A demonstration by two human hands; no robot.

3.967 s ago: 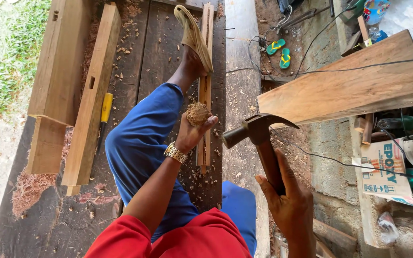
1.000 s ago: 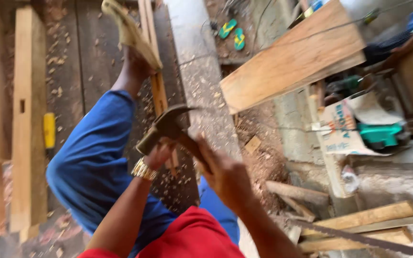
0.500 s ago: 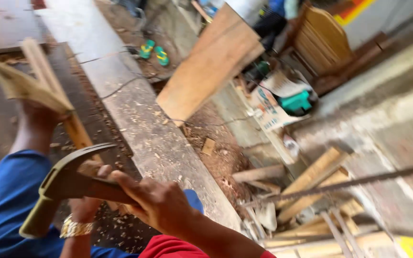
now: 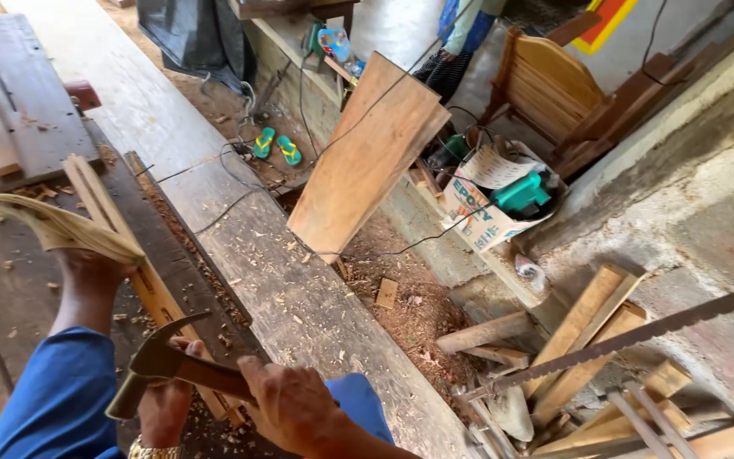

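Right hand (image 4: 295,408) near bottom edge, clenched round wooden handle of claw hammer (image 4: 159,361). Left hand (image 4: 167,408) just left of it, fingers curled under hammer head, can't tell what's inside. Foot in tan sandal (image 4: 61,228) pins thin wood strip (image 4: 121,234) on bench. Farther right: leaning plank (image 4: 367,157), green flip-flops (image 4: 275,146).

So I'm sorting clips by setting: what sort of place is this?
Most likely a carpentry workshop: the right hand grips a claw hammer, sawdust covers the ground, and a saw blade lies over timber offcuts.
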